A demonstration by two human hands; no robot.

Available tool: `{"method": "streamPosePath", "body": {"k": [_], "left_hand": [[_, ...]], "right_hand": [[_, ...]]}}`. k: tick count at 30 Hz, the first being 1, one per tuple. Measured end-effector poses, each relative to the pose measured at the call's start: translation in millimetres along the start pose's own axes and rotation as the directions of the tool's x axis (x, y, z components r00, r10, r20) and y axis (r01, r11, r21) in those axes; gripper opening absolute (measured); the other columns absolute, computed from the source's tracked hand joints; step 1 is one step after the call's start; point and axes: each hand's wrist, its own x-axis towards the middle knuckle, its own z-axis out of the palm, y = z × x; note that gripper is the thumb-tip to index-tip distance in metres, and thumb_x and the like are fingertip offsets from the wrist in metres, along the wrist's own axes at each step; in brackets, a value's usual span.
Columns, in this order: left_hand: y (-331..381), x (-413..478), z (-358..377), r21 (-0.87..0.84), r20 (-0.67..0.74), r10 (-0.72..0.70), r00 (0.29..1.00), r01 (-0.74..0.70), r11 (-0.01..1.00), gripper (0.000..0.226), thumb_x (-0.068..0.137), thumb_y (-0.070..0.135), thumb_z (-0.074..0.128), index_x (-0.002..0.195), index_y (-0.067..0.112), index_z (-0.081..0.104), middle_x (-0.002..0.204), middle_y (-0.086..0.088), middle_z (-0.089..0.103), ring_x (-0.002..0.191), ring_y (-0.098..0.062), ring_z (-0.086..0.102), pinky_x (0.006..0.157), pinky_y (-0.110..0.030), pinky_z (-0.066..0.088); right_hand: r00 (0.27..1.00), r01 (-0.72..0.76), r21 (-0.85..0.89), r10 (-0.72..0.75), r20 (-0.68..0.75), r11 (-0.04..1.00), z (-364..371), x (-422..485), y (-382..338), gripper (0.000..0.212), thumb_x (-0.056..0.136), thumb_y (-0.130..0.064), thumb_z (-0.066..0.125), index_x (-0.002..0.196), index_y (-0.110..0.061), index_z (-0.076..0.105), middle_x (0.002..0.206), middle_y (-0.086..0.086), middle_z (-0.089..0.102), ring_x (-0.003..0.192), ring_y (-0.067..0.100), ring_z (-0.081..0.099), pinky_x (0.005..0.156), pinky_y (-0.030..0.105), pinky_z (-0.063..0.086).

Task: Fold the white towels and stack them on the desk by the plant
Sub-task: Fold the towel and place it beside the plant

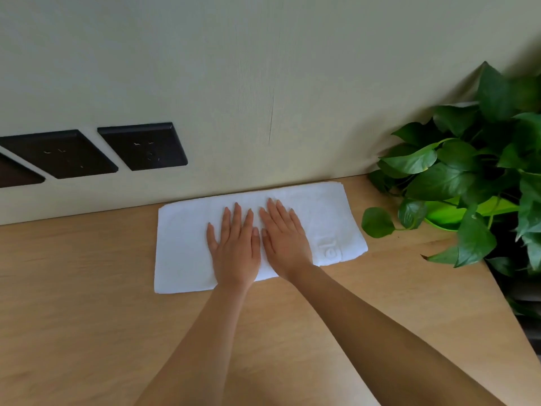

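Far left, on the pale green wall [263, 68], two dark square socket plates [143, 146] sit side by side, with part of a third dark plate cut off at the frame edge. Below them runs the light wooden bench [87, 317], which meets the wall along its far edge.

On the bench, close against the wall, lies the folded white towel [184, 244], a long rectangle laid crosswise, its right end angled slightly away from the viewer. Stacked edges show at its far right corner.

The left hand [237, 250] lies flat, palm down, on the middle of the towel, fingers straight and a little spread; it grips nothing. Just beside it, thumbs nearly touching, the right hand [285, 238] presses down the same way, fingers straight and pointing toward the wall, holding nothing. Both bare forearms reach in from the bottom of the frame.

Right of the right hand, a raised white mark [332, 250] is woven into the towel near its front edge; what it reads cannot be made out.

Further right, near the towel's end but apart from it, a pothos plant [456, 171] stands in a bright green pot [448, 215] at the bench corner, its leaves hanging over the bench edge.
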Motion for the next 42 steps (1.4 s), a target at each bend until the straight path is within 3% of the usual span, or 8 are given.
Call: {"method": "streamPosePath", "body": {"k": [5, 13, 17, 20, 22, 24, 34, 42], "left_hand": [[-0.5, -1.0, -0.4, 0.001, 0.004, 0.007, 1.000, -0.007, 1.000, 0.051, 0.099, 0.036, 0.020, 0.142, 0.021, 0.044, 0.154, -0.001, 0.033, 0.144, -0.020, 0.026, 0.115, -0.048, 0.009], [-0.8, -1.9, 0.0, 0.037, 0.028, 0.016, 0.999, -0.017, 0.999, 0.054, 0.100, 0.037, 0.014, 0.145, 0.020, 0.040, 0.156, -0.001, 0.029, 0.145, -0.021, 0.022, 0.116, -0.046, 0.005], [1.6, 2.5, -2.1, -0.013, -0.032, 0.024, 0.999, -0.025, 1.000, 0.049, 0.098, 0.033, 0.024, 0.134, 0.018, 0.054, 0.145, -0.005, 0.046, 0.138, -0.025, 0.038, 0.113, -0.048, 0.015], [1.1, 10.9, -5.6, -0.072, -0.053, 0.024, 0.998, -0.028, 0.997, 0.049, 0.097, 0.032, 0.026, 0.131, 0.015, 0.057, 0.140, -0.007, 0.052, 0.134, -0.027, 0.043, 0.112, -0.047, 0.022], [-1.7, 12.0, -3.7, -0.034, -0.010, 0.071, 0.997, -0.071, 0.997, 0.052, 0.098, 0.034, 0.022, 0.138, 0.015, 0.049, 0.148, -0.007, 0.043, 0.140, -0.025, 0.034, 0.114, -0.044, 0.012], [-3.5, 11.1, -1.1, 0.023, 0.045, 0.103, 0.994, -0.104, 0.994, 0.055, 0.099, 0.036, 0.016, 0.143, 0.016, 0.042, 0.153, -0.005, 0.033, 0.144, -0.022, 0.026, 0.116, -0.043, 0.006], [-35.9, 17.6, -14.5, 0.083, 0.151, 0.151, 0.977, -0.165, 0.983, 0.065, 0.096, 0.044, 0.000, 0.152, 0.016, 0.018, 0.160, -0.002, 0.012, 0.148, -0.016, 0.005, 0.120, -0.040, 0.002], [-96.7, 24.2, -33.9, 0.166, 0.190, 0.048, 0.981, -0.081, 0.983, 0.065, 0.096, 0.049, -0.004, 0.153, 0.018, 0.002, 0.161, 0.000, -0.003, 0.147, -0.013, -0.009, 0.119, -0.037, -0.006]], "right_hand": [[1.000, -0.020, -0.146, 0.021, 0.003, 0.989, -6.0, -1.9, 16.4, 0.059, 0.098, -0.043, 0.003, 0.153, -0.023, 0.010, 0.161, -0.002, 0.000, 0.147, 0.011, -0.009, 0.120, 0.036, -0.007], [0.946, -0.321, -0.238, 0.321, -0.040, 0.917, -27.2, -7.0, 64.3, 0.061, 0.091, -0.044, -0.012, 0.148, -0.024, -0.015, 0.160, 0.000, -0.013, 0.142, 0.010, -0.021, 0.118, 0.037, -0.013], [0.921, -0.379, -0.243, 0.390, -0.004, 0.893, -30.2, -0.1, 55.4, 0.055, 0.102, -0.036, 0.005, 0.151, -0.017, -0.011, 0.160, 0.004, -0.016, 0.145, 0.017, -0.019, 0.118, 0.038, -0.014], [0.975, -0.222, -0.122, 0.216, -0.057, 0.967, -25.8, 5.9, 34.9, 0.055, 0.102, -0.032, 0.012, 0.153, -0.013, 0.006, 0.161, 0.007, -0.005, 0.146, 0.019, -0.014, 0.119, 0.037, -0.010], [0.995, -0.069, -0.054, 0.065, -0.078, 0.996, -15.7, 6.1, 17.7, 0.060, 0.097, -0.034, 0.009, 0.152, -0.011, 0.017, 0.160, 0.009, 0.006, 0.145, 0.018, -0.007, 0.119, 0.038, -0.004], [0.999, -0.011, -0.091, 0.008, -0.034, 0.996, -4.3, 3.9, 8.3, 0.062, 0.096, -0.035, 0.004, 0.152, -0.012, 0.017, 0.160, 0.008, 0.007, 0.145, 0.016, -0.006, 0.120, 0.040, -0.001], [0.998, -0.015, -0.130, 0.007, -0.062, 0.991, 0.5, 2.1, 9.8, 0.057, 0.099, -0.034, 0.011, 0.151, -0.014, 0.025, 0.159, 0.005, 0.015, 0.148, 0.015, 0.006, 0.121, 0.040, 0.001], [1.000, -0.018, -0.148, 0.015, -0.022, 0.989, -1.3, 1.9, 10.4, 0.060, 0.097, -0.036, 0.005, 0.153, -0.017, 0.017, 0.160, 0.000, 0.006, 0.148, 0.013, -0.001, 0.119, 0.037, -0.007]]}}
